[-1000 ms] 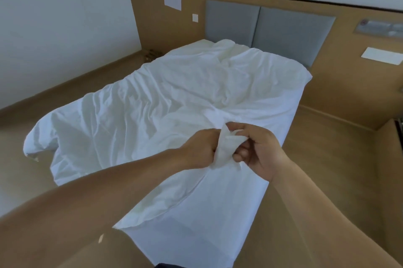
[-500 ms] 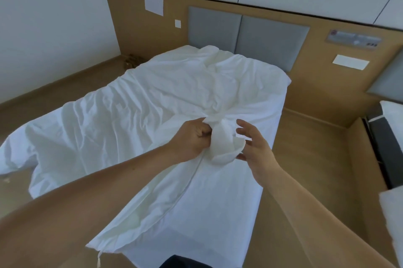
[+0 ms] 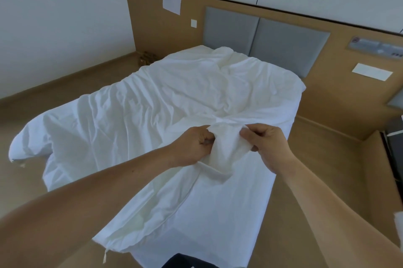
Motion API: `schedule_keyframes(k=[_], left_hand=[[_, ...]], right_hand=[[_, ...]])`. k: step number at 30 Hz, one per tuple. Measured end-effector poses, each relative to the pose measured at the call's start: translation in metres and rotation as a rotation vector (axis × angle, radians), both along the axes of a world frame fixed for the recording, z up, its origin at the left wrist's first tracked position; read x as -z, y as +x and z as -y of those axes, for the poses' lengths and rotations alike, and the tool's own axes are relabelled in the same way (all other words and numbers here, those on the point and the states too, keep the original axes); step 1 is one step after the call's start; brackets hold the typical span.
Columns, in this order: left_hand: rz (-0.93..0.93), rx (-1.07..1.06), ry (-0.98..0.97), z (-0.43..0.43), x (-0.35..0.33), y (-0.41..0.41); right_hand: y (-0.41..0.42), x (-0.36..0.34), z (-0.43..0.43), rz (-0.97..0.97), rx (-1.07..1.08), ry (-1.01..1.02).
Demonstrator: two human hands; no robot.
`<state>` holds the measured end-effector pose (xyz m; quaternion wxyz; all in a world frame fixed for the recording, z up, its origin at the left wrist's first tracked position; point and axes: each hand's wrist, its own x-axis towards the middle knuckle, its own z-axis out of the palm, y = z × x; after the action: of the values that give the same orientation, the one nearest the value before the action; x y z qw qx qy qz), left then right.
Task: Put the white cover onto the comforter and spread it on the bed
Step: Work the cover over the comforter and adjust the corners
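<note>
While aloft, white cover (image 3: pixel 226 147) between fingers (image 3: pixel 246 135)

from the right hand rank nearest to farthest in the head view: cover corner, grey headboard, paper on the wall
1. cover corner, pinched in the right hand
2. grey headboard, straight ahead, far end
3. paper, farther up and left of the headboard

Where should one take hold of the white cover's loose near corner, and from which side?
On the white cover, pinch the near corner just above its dangling tie, coming from the person's left: it overhangs the mattress edge there, thin and unheld.
</note>
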<state>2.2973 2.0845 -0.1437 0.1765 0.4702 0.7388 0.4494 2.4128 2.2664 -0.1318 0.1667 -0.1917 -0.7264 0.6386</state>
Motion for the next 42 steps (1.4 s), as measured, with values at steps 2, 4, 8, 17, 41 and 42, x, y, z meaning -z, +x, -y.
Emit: schedule_keyframes(k=[2, 4, 8, 17, 41, 42], left_hand=[[0.018, 0.020, -0.024, -0.001, 0.003, 0.008], [0.049, 0.084, -0.029, -0.002, 0.000, 0.016], [0.055, 0.132, 0.046, -0.001, -0.004, 0.011], [0.294, -0.196, 0.171, 0.008, -0.001, 0.002], [-0.193, -0.067, 0.078, 0.011, 0.005, -0.023], [-0.132, -0.066, 0.088, 0.013, 0.007, -0.021]], right_hand=[[-0.017, -0.009, 0.000, 0.008, 0.052, 0.111], [-0.038, -0.016, 0.006, 0.001, 0.087, 0.221], [-0.072, -0.019, 0.008, 0.025, 0.144, 0.411], [-0.073, -0.024, 0.009, 0.095, 0.252, 0.335], [-0.053, -0.055, 0.042, 0.140, -0.040, -0.290], [-0.053, -0.047, 0.044, 0.131, -0.024, -0.222]])
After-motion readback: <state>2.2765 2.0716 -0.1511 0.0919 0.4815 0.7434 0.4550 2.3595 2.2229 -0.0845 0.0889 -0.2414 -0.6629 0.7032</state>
